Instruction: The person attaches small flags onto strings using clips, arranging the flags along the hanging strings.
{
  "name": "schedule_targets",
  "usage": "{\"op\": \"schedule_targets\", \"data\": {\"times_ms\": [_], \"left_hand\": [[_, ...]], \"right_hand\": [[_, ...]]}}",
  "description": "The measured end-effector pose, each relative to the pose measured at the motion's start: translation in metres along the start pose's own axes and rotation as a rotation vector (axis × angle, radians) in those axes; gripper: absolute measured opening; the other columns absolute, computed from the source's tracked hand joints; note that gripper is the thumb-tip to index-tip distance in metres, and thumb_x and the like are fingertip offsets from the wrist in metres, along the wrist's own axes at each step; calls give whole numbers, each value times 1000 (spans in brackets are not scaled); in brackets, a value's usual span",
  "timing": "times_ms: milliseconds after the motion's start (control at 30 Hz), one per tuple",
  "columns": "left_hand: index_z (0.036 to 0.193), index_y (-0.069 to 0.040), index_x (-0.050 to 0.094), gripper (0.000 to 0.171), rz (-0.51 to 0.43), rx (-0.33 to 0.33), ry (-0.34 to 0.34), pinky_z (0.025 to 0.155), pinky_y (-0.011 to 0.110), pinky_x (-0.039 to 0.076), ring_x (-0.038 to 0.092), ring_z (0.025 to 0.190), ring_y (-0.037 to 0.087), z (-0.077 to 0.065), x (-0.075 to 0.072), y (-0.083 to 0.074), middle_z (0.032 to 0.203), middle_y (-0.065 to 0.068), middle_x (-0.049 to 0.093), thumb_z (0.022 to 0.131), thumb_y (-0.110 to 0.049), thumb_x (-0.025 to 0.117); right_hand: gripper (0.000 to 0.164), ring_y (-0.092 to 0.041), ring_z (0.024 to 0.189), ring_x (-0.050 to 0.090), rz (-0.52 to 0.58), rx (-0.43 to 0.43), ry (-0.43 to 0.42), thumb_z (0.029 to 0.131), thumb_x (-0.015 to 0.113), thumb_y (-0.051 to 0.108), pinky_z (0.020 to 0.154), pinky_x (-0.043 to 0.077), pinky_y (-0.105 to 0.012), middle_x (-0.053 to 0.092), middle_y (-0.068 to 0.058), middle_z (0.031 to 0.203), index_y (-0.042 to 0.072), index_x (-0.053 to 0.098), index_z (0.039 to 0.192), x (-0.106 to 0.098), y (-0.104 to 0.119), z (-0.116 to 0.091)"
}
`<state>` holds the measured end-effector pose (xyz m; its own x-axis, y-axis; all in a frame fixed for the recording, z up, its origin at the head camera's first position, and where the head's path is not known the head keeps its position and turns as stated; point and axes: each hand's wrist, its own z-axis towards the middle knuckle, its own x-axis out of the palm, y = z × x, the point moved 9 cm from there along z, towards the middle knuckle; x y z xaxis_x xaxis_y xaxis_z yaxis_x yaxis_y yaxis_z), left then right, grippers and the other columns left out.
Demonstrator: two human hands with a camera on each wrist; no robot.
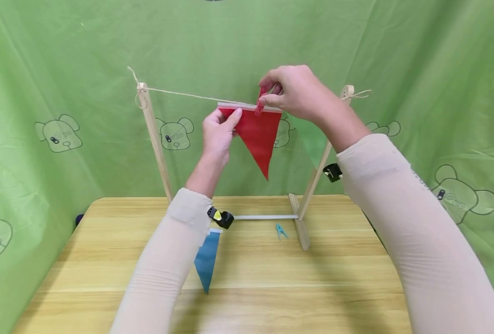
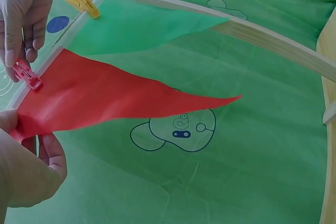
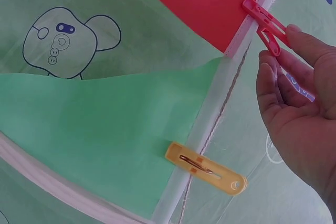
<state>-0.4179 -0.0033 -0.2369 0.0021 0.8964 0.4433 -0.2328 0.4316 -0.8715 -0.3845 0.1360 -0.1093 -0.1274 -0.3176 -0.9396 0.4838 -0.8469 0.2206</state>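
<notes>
A red triangular pennant (image 1: 257, 134) with a white top strip hangs point down at the string (image 1: 188, 95). My left hand (image 1: 219, 132) pinches its upper left corner between thumb and fingers. My right hand (image 1: 292, 93) pinches the handles of a red clothespin (image 3: 265, 22), whose nose sits over the pennant's white strip. Beside the red one, a green pennant (image 3: 105, 129) hangs from the string by a yellow clothespin (image 3: 205, 167). In the left wrist view, the yellow clothespin (image 2: 83, 2) and the green pennant (image 2: 142, 24) appear beyond the right hand (image 2: 23, 14).
The string runs between two wooden posts (image 1: 155, 139), joined low down by a white bar (image 1: 265, 217). On the wooden table (image 1: 313, 287) lie a blue pennant (image 1: 208, 260), partly behind the left sleeve, and a blue clothespin (image 1: 281, 231). A green curtain (image 1: 238, 46) hangs behind.
</notes>
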Motion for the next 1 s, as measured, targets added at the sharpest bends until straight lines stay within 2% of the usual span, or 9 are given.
{"op": "schedule_targets", "data": {"times_ms": [167, 367, 500, 1000], "left_hand": [[104, -4, 73, 10, 5, -7, 7, 64, 24, 53, 64, 74, 12, 0, 0, 1, 90, 2, 68, 95, -8, 74], [107, -3, 72, 12, 4, -14, 14, 67, 24, 56, 66, 77, 14, 1, -2, 4, 92, 3, 69, 96, -8, 73], [106, -3, 73, 11, 1, -11, 12, 67, 24, 57, 67, 77, 14, 2, -3, 5, 91, 3, 69, 96, -7, 73], [106, -2, 73, 11, -13, 4, 13, 64, 23, 54, 65, 74, 13, 1, -2, 4, 90, 3, 68, 96, -7, 73]], "right_hand": [[41, -25, 106, 66, -2, -10, -1, 101, 69, 21, 91, 56, -38, 71, -15, 118, 1, 63, 136, 0, 0, 0], [38, -25, 105, 65, 10, -11, -3, 101, 69, 21, 89, 55, -38, 71, -14, 117, 2, 64, 134, 2, -1, -2], [38, -26, 108, 66, 11, -26, -5, 101, 68, 20, 92, 56, -39, 71, -15, 120, 1, 64, 135, 3, 1, -2], [31, -29, 109, 64, -40, -56, -29, 108, 54, 16, 96, 54, -43, 68, -18, 127, 2, 68, 131, 6, 1, -1]]}}
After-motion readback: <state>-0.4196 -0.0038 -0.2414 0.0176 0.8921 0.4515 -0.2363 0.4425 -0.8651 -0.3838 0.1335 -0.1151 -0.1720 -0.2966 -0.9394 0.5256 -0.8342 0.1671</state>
